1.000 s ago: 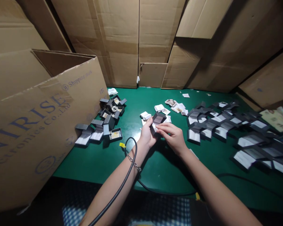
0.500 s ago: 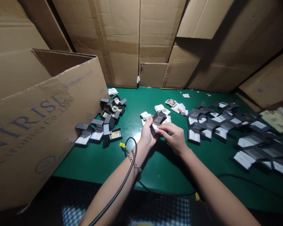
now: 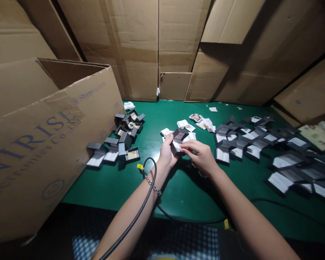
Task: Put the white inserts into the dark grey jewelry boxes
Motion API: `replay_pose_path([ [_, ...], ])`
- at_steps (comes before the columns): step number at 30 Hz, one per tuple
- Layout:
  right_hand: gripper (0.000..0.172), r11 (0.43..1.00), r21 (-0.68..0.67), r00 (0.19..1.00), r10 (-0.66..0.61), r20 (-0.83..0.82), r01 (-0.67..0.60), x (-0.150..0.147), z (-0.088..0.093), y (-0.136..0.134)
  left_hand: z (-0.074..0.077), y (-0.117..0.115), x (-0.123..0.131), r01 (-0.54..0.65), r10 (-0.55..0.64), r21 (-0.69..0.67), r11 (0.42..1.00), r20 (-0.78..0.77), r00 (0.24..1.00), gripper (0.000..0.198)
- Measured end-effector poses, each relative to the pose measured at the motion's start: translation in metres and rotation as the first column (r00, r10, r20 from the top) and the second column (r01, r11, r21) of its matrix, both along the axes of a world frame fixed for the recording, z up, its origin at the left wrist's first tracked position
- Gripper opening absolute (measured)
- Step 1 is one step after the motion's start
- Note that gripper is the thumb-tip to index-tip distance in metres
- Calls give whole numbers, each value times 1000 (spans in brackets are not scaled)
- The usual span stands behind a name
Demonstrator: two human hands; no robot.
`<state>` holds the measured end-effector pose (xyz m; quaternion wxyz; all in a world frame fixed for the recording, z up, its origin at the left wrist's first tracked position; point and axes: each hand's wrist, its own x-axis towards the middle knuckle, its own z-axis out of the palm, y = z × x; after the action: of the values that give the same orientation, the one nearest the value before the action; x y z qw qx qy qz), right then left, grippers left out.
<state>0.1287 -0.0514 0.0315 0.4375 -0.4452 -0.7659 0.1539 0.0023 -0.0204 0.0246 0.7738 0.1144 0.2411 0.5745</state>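
My left hand [image 3: 168, 153] is closed around a small black hinged jewelry box [image 3: 180, 135], tilted with its lid up. A white insert [image 3: 176, 147] lies in its lower half. My right hand [image 3: 202, 155] has thumb and forefinger pinched at the right edge of that insert; the fingertips partly cover the contact. Something pale [image 3: 202, 175] shows beneath my right palm, too hidden to name. Loose white inserts [image 3: 182, 124] lie on the table just beyond the held box.
Black boxes with white inserts [image 3: 253, 151] spread across the right side of the green table [image 3: 119, 191]. More open boxes [image 3: 132, 154], some with gold-coloured contents, sit at left beside a large carton [image 3: 78, 119]. A black cable [image 3: 141, 213] loops over my left forearm.
Both hands and the box stay nearly in place, with the insert showing slightly more. A pale piece now shows under my right palm. The view has shifted slightly.
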Motion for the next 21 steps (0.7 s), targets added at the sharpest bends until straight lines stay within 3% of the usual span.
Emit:
replay_pose_path([
  [4, 12, 998, -47, 995, -50, -81, 47, -1, 2, 0, 4, 2, -2, 54, -53, -47, 997, 21, 998, 14],
  [8, 11, 992, -122, 993, -4, -115, -10, 0, 5, 1, 10, 5, -6, 124, -120, -106, 987, 48, 992, 25],
  [13, 16, 982, -186, 992, 3, -127, -26, 1, 6, 1, 12, 7, -9, 97, -93, -128, 987, 37, 995, 29],
  [21, 12, 980, -200, 991, -22, -132, -5, 2, 3, 1, 5, 9, -8, 36, -36, -32, 999, 2, 999, 20],
])
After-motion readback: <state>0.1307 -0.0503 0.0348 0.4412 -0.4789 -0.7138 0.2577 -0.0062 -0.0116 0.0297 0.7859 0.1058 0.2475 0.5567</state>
